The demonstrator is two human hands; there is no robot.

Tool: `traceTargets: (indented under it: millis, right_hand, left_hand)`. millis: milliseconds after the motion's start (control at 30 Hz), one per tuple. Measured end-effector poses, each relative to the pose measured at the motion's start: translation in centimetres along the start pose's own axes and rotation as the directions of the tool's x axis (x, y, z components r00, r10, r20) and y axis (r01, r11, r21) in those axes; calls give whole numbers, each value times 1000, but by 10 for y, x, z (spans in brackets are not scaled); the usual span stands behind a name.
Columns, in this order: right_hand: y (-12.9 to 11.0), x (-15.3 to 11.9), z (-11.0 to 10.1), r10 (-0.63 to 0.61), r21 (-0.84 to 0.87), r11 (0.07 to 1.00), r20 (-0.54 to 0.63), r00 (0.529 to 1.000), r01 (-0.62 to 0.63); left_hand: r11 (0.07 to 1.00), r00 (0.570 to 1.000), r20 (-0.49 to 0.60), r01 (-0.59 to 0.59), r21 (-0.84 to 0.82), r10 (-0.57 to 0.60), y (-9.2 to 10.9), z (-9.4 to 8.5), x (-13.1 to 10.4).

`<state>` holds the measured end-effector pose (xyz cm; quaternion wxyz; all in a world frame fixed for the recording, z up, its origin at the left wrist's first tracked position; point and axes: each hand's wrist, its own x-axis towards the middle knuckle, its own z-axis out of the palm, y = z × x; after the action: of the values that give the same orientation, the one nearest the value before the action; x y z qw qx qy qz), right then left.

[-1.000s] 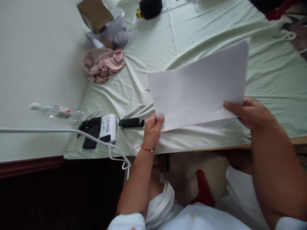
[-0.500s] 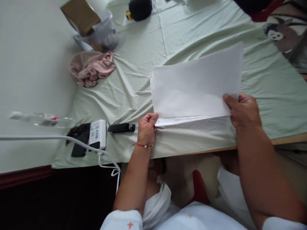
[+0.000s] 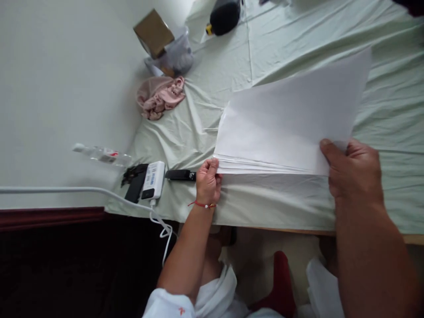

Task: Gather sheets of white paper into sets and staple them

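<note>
Several white paper sheets are held over the cloth-covered surface, their near edges slightly fanned. My left hand, with a red string bracelet at the wrist, pinches the near left corner. On the right side, my right hand grips the sheets with the thumb on top and the fingers hidden underneath. The far right corner of the paper is raised. Just left of my left hand lies a black stapler, its right end close to the fingers.
A white power bank with a white cable lies beside a black phone-like item. Further left is a clear bottle. Pink cloth, a cardboard box and a black case stand along the back.
The view has shifted, so the tabletop things appear further right. The sheets' near edges are more fanned at the left, and the far right corner is higher. Both hands keep their hold.
</note>
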<state>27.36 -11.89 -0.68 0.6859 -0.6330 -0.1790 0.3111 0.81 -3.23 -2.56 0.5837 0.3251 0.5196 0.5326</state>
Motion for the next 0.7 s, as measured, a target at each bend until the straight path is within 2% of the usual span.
traceTargets:
  millis: [267,467,700]
  right_hand:
    - [2,0,5,0,46,999,-1,1000,0]
    - [2,0,5,-15,44,999,3,1000,15]
    - [9,5,3,-47,137,989,-18,999,49]
  left_hand:
    - [998,999,-25,-45,-32,45,-3,1,-2]
    - [996,994,-91,-73,-46,69,-3,3,-5]
    - [984,996,-64,-67,-162,57,-6,-3,1]
